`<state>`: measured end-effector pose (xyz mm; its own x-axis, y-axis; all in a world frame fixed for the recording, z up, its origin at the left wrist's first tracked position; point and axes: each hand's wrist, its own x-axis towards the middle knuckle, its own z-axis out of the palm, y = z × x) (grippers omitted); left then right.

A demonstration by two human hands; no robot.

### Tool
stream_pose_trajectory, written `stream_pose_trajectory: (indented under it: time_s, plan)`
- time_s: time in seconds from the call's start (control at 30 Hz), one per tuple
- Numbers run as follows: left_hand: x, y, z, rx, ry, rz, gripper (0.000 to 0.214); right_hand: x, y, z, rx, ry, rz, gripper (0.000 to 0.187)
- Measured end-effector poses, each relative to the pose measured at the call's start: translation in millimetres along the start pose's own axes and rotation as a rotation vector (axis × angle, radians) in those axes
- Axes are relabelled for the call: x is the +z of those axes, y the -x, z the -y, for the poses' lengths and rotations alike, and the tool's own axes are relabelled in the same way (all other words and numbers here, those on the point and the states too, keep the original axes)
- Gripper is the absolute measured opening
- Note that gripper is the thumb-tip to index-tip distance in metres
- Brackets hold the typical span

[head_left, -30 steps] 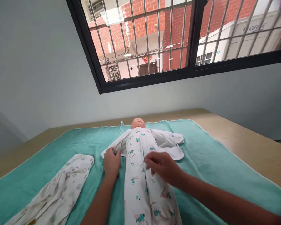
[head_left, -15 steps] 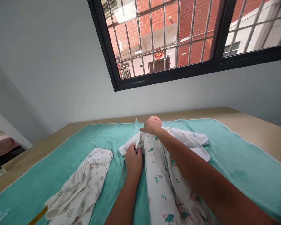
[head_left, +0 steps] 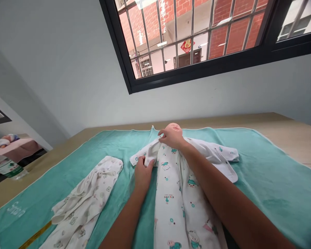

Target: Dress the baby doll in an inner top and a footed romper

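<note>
Both hands at the doll's shirt

The right hand (head_left: 172, 139) is at the doll's neck, its fingers curled against the near edge of the shirt (head_left: 209, 148); whether the tips pinch cloth, I cannot tell. The left hand (head_left: 143, 175) sits at the right hand's seven o'clock, half curled, thumb and forefinger slightly parted, with a fold of shirt at the gap — its grip is unclear too.

The doll (head_left: 174, 128) lies face up, its head just beyond the right hand, at twelve. The shirt spreads under it, one sleeve out toward eight o'clock, the other toward three. A printed white suit (head_left: 168, 188) runs from the neck down toward six, partly covered by the right forearm.

Well off at the left hand's eight o'clock lies a crumpled pale garment (head_left: 88, 199), a yellow strip (head_left: 36, 235) meeting its near side. All of it rests on a green towel (head_left: 264, 180), which covers much of the table (head_left: 287, 138).

Farther out at nine is a bottle (head_left: 9, 167) with a green label; a pink-covered surface (head_left: 20, 148) shows behind it. Beyond the table — from twelve to two — is a barred window (head_left: 189, 72) in a pale wall (head_left: 67, 76).
</note>
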<state>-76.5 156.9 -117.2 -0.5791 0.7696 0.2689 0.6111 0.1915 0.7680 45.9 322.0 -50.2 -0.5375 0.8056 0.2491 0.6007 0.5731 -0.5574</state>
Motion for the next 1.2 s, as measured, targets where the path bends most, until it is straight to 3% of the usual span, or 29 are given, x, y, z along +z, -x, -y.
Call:
stream_pose_trajectory:
  time_s: [0.1, 0.2, 0.37, 0.57, 0.73, 0.8, 0.93, 1.0, 1.1, 1.2]
  plan:
    - [1.9, 0.8, -0.7, 0.023, -0.128, 0.045, 0.020, 0.9, 5.5, 5.6, -0.043, 0.035, 0.036, 0.021]
    - [2.9, 5.6, -3.3, 0.096, -0.121, 0.014, 0.023, 3.0, 11.3, 13.1, -0.091, 0.090, 0.075, 0.022]
    - [-0.3, 15.5, -10.7, 0.159, 0.026, -0.059, 0.023, 4.2, 9.7, 16.3, -0.010, -0.017, -0.027, 0.023]
    - [-22.1, 21.0, -32.5, 0.156, 0.114, -0.178, 0.024, 1.4, 2.7, 10.3, 0.086, -0.259, -0.150, 0.022]
    - [-40.9, 25.5, -48.3, 0.143, 0.133, -0.222, 0.023, 1.0, 4.9, 12.8, 0.077, -0.357, -0.217, 0.024]
    - [-40.9, 29.1, -49.8, 0.260, 0.069, -0.159, 0.020, 0.3, 5.1, 14.2, 0.069, -0.345, -0.237, 0.023]
    - [-29.0, 38.9, -50.0, 0.783, -0.169, 0.033, 0.019, -3.3, 5.7, 15.2, 0.085, -0.266, -0.257, 0.020]
    - [-21.4, 43.6, -50.1, 0.947, -0.261, 0.098, 0.019, -6.7, 7.6, 13.9, 0.070, -0.183, -0.256, 0.018]
    - [-13.8, 48.0, -48.7, 0.983, -0.262, 0.133, 0.018, -14.9, 11.5, 8.8, 0.071, -0.049, -0.186, 0.019]
    - [-11.5, 48.3, -42.6, 0.934, -0.138, 0.124, 0.016, -25.9, 14.3, 0.7, 0.175, 0.105, -0.116, 0.017]
